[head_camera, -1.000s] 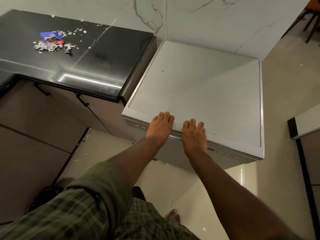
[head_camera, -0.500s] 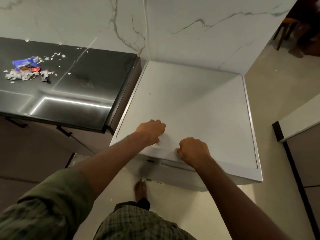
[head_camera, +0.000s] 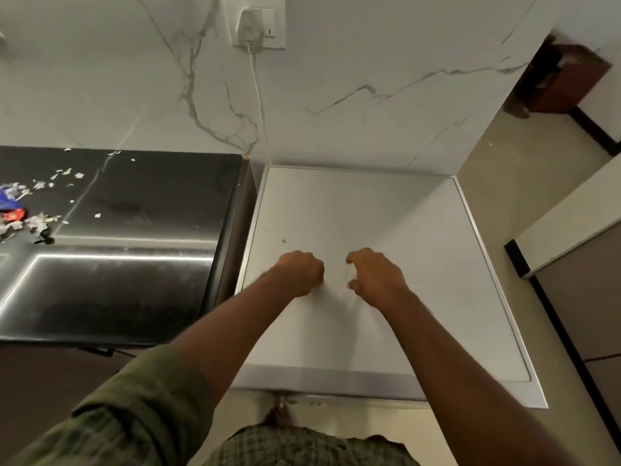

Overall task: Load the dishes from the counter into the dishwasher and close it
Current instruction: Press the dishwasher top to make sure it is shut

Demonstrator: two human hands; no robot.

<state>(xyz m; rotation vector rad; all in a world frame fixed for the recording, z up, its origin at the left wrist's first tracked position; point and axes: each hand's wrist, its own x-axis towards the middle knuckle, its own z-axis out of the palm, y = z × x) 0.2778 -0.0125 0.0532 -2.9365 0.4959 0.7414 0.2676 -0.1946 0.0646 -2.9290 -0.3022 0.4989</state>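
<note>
The white dishwasher [head_camera: 403, 230] stands in the corner with its door shut; I see mostly its flat top. My left hand [head_camera: 299, 272] hovers over the middle of that top with the fingers curled into a fist, holding nothing. My right hand [head_camera: 376, 275] is beside it, a little apart, its fingers loosely curled and holding nothing. No dishes are in view.
A dark glossy counter [head_camera: 134, 264] adjoins the dishwasher on the left, with torn paper scraps and a blue and red wrapper [head_camera: 11, 210] at its far left. A plug and cord [head_camera: 250, 31] hang on the marble wall behind. A low wall [head_camera: 564, 230] stands right.
Both hands left the dishwasher's front edge, curled up and moved over the middle of its top. The view rose and now looks straight down on the closed machine.
</note>
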